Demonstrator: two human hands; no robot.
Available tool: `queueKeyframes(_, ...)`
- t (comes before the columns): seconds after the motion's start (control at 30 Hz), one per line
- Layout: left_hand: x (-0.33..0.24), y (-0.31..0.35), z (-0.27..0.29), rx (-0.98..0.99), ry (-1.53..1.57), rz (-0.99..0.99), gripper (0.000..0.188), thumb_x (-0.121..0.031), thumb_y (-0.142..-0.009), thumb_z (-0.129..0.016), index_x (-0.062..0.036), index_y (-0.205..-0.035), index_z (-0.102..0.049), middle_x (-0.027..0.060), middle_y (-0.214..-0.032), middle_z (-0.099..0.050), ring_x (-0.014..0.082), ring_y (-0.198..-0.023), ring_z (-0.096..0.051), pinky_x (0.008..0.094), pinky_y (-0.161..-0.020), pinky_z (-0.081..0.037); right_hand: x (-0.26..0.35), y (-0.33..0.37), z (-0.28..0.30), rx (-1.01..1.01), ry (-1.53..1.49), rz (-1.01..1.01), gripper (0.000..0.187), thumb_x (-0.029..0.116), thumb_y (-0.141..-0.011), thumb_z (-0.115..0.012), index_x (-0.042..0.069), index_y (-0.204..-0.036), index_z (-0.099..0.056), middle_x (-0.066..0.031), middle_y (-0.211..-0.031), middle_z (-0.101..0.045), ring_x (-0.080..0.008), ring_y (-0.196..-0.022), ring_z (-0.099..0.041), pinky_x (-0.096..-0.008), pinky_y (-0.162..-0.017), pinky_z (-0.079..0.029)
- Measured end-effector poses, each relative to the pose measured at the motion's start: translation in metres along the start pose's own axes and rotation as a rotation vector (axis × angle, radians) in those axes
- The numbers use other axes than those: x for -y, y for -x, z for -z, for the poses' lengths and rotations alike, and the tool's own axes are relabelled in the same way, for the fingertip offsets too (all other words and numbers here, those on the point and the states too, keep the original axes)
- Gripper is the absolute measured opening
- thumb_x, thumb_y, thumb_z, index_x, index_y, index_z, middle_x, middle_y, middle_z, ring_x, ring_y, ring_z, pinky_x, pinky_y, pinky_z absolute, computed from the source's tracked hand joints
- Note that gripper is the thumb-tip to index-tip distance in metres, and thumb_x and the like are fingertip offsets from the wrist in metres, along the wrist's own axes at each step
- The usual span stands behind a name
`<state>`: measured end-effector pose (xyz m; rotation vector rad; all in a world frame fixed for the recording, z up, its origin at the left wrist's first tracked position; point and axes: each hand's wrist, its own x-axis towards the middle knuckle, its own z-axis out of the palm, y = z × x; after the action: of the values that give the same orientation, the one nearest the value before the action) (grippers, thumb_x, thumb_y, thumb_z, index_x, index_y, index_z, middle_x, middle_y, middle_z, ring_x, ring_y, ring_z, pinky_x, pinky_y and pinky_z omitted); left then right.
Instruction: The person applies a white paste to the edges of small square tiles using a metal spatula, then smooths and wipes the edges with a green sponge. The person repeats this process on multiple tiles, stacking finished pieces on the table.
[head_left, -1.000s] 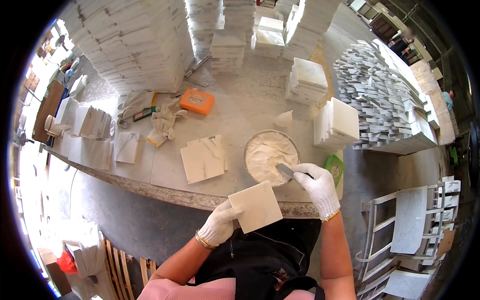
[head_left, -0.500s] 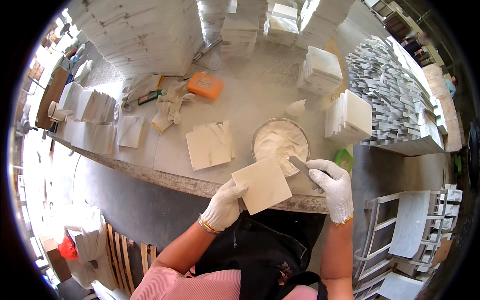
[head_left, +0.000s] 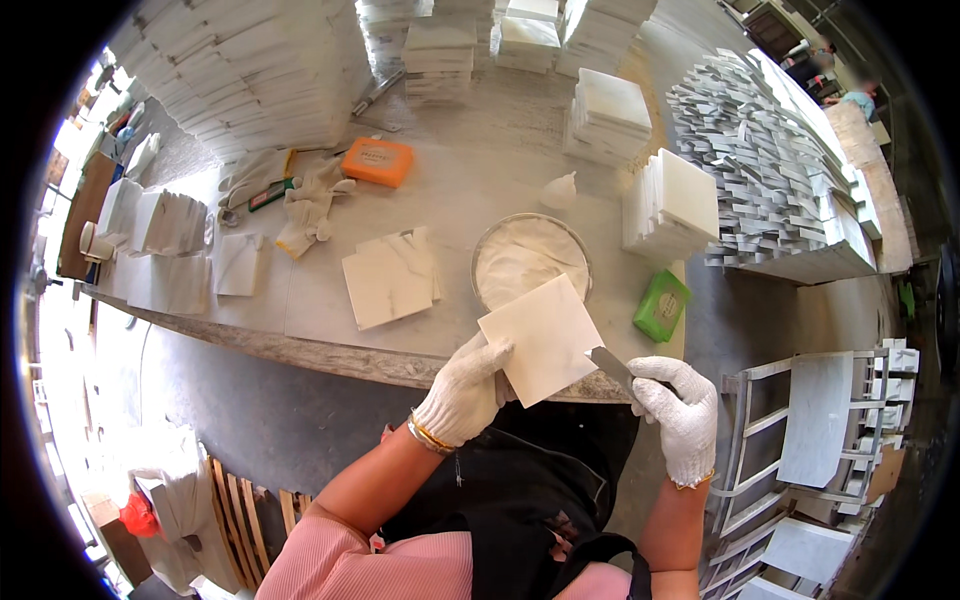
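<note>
My left hand (head_left: 463,392), in a white knit glove, grips a square white marble tile (head_left: 543,340) by its left corner. The tile hangs over the table's front edge and hides the lower part of a round bowl of white paste (head_left: 530,255). My right hand (head_left: 680,415), gloved too, is closed on a flat grey putty knife (head_left: 611,368). The blade's tip is at the tile's right edge; whether it touches is hard to tell. Left of the bowl lie a few more square tiles (head_left: 388,280), overlapping each other.
An orange box (head_left: 377,161), a loose glove (head_left: 312,210) and a green box (head_left: 661,305) lie on the table. Tile stacks stand at right (head_left: 672,203) and behind (head_left: 610,115). A tall tile pile (head_left: 240,80) rises at back left. A metal rack (head_left: 745,440) stands at right.
The putty knife has moved from over the bowl's rim to the tile's right edge. The tile has turned a little and shifted right. The view has shifted, and the green box shows fully.
</note>
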<state>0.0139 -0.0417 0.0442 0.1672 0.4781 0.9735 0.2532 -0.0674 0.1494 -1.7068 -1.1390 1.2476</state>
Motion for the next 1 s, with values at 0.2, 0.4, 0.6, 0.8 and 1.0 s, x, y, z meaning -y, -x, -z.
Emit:
queueKeyframes(0.2,0.009,-0.003,-0.010,0.031,-0.011,0.026,0.073,-0.030,-0.094,-0.068,0.0001,-0.151,-0.034,0.0116,-0.143,-0.052,0.0261,-0.129,-0.055,0.0428,-0.106,-0.047,-0.009,0.014,0.010,-0.040,-0.003,0.012,0.019,0.005,-0.089,-0.070,0.000,-0.106,-0.074,-0.0030,-0.079,-0.069,-0.0060,-0.066,-0.059,-0.0203,-0.057,-0.042)
queueKeyframes(0.4,0.018,-0.005,-0.014,0.059,-0.049,0.048,0.073,-0.033,-0.094,-0.068,-0.0018,-0.151,-0.035,0.0108,-0.140,-0.054,0.0249,-0.124,-0.059,0.0414,-0.096,-0.053,-0.016,0.021,0.016,-0.088,-0.023,0.009,0.019,0.005,-0.089,-0.070,0.000,-0.106,-0.074,-0.0034,-0.080,-0.070,-0.0064,-0.067,-0.061,-0.0203,-0.057,-0.042)
queueKeyframes(0.6,0.023,-0.008,-0.022,0.065,-0.078,0.075,0.074,-0.034,-0.093,-0.069,-0.0009,-0.150,-0.035,0.0123,-0.140,-0.055,0.0242,-0.123,-0.061,0.0395,-0.093,-0.055,-0.019,0.024,0.021,-0.122,-0.024,-0.002,0.018,0.003,-0.090,-0.069,0.000,-0.107,-0.074,-0.0041,-0.085,-0.071,-0.0071,-0.069,-0.062,-0.0205,-0.058,-0.044)
queueKeyframes(0.8,0.032,-0.013,-0.024,0.066,-0.076,0.080,0.074,-0.035,-0.094,-0.068,-0.0008,-0.151,-0.034,0.0124,-0.139,-0.055,0.0245,-0.121,-0.061,0.0397,-0.092,-0.055,-0.018,0.026,0.024,-0.124,-0.010,0.012,0.017,-0.001,-0.090,-0.069,-0.001,-0.106,-0.074,-0.0037,-0.089,-0.071,-0.0078,-0.072,-0.062,-0.0213,-0.063,-0.047)
queueKeyframes(1.0,0.033,-0.015,-0.030,0.060,-0.080,0.086,0.074,-0.034,-0.094,-0.068,-0.0012,-0.151,-0.034,0.0121,-0.137,-0.056,0.0241,-0.120,-0.061,0.0396,-0.091,-0.056,-0.032,0.023,0.025,-0.148,0.202,0.270,0.018,-0.003,-0.087,-0.071,0.001,-0.104,-0.074,-0.0053,-0.085,-0.070,-0.0112,-0.073,-0.064,-0.0257,-0.066,-0.050)
